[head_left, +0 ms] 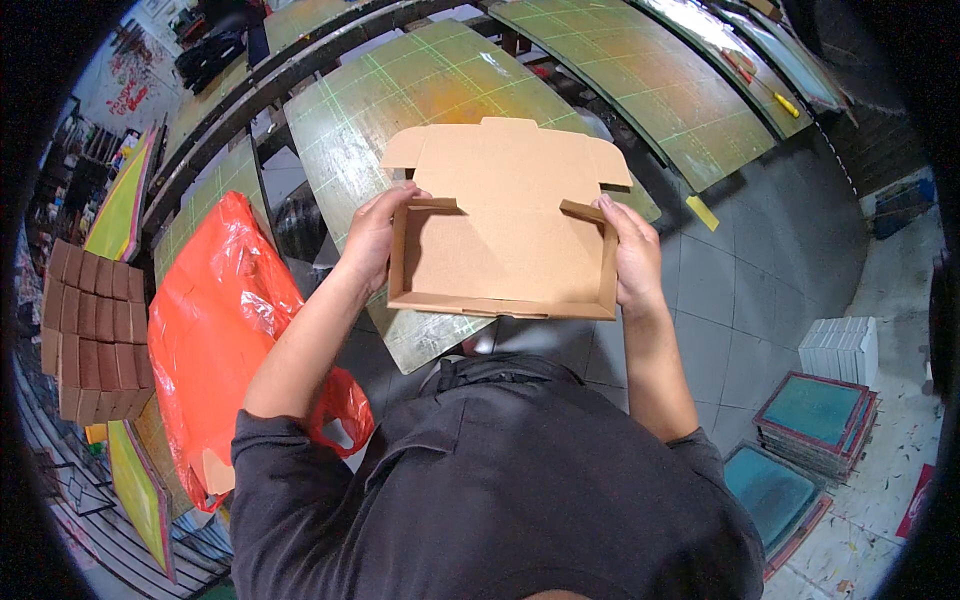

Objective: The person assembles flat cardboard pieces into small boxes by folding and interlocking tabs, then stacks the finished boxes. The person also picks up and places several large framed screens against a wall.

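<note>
Between my two hands is a shallow brown cardboard box [500,250], held up above the near end of a green-lined work board [370,120]. Its walls are folded up and the inside is bare. The lid flap, with rounded side tabs, stands open at the far side. My left hand [375,235] grips the left wall, thumb along the top corner. On the opposite wall, my right hand [632,250] holds the box with its thumb near the far corner. The fingers behind and under the cardboard are partly hidden.
A red plastic bag [215,320] lies left of me beside stacked brown boxes [95,330]. More gridded boards [650,80] slope away ahead. Teal framed screens [815,408] and a white stack [840,348] stand low at right. A yellow piece [703,213] hangs at a board's edge.
</note>
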Tool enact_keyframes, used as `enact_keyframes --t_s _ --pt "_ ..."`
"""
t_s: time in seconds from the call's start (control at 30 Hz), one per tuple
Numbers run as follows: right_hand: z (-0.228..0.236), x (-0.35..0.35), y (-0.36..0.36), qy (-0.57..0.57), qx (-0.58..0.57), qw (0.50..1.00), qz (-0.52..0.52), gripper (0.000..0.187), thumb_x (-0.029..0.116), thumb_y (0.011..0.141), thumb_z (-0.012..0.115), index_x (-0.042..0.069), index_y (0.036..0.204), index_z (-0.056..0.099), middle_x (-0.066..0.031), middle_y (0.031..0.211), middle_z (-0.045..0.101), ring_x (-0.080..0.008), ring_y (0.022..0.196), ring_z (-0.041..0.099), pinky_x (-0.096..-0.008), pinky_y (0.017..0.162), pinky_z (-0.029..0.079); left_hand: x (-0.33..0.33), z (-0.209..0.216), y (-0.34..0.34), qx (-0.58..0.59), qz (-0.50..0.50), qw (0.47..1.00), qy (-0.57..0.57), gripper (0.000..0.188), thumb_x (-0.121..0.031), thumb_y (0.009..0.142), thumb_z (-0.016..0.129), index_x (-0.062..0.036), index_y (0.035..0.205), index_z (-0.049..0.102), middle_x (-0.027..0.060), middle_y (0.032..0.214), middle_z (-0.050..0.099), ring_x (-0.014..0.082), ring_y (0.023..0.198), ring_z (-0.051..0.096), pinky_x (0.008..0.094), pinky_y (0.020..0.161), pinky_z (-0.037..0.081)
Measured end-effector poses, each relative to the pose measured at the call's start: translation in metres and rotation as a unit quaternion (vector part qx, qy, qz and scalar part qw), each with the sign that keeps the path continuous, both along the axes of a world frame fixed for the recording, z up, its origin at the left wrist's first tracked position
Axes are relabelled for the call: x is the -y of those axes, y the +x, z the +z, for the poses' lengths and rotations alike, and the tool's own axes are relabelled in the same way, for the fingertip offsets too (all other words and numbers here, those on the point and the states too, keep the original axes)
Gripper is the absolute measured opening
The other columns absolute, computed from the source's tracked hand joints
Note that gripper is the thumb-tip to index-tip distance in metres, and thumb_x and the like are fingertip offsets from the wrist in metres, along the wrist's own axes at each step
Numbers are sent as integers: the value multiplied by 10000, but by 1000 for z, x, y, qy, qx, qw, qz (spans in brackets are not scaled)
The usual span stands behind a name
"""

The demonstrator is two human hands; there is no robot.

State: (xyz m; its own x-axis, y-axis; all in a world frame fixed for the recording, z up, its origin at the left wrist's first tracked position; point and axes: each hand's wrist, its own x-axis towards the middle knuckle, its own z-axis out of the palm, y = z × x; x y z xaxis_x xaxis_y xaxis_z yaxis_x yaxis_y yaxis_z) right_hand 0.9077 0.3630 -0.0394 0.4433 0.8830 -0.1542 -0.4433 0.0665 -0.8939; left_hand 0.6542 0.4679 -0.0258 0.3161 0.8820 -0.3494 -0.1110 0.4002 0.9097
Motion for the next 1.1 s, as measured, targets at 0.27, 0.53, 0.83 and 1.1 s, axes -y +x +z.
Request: enact_keyframes --t_s 0.27,0.53,0.83,1.1 --pt "-6 -6 5 40 9 999 -9 239 100 793 586 -35 988 563 -109 927 594 -147 856 555 -253 778 424 10 -8 6 -1 47 996 79 329 -166 797 497 -28 1095 508 76 965 562 172 910 522 288 805 410" --pt "-23 -24 21 181 -212 958 65 613 489 837 411 -90 1006 521 -144 921 580 -234 929 542 -346 857 399 -9 -37 -4 261 122 957 7 463 -352 799 399 10 1067 505 155 1003 565 262 918 534 367 815 414" --pt "-31 -40 17 212 -178 959 -61 512 376 803 370 -73 970 548 -172 950 581 -235 922 535 -342 860 400 -3 -35 0 299 151 941 -40 638 -572 752 352 9 881 582 138 919 590 259 859 540 357 792 424" --pt "-24 -33 12 233 8 972 13 394 87 792 364 -40 1140 499 -127 1110 551 -195 1031 514 -300 894 384 -12 -52 -6 241 40 966 88 324 -214 761 422 -46 1010 542 84 976 576 196 891 544 326 809 427"
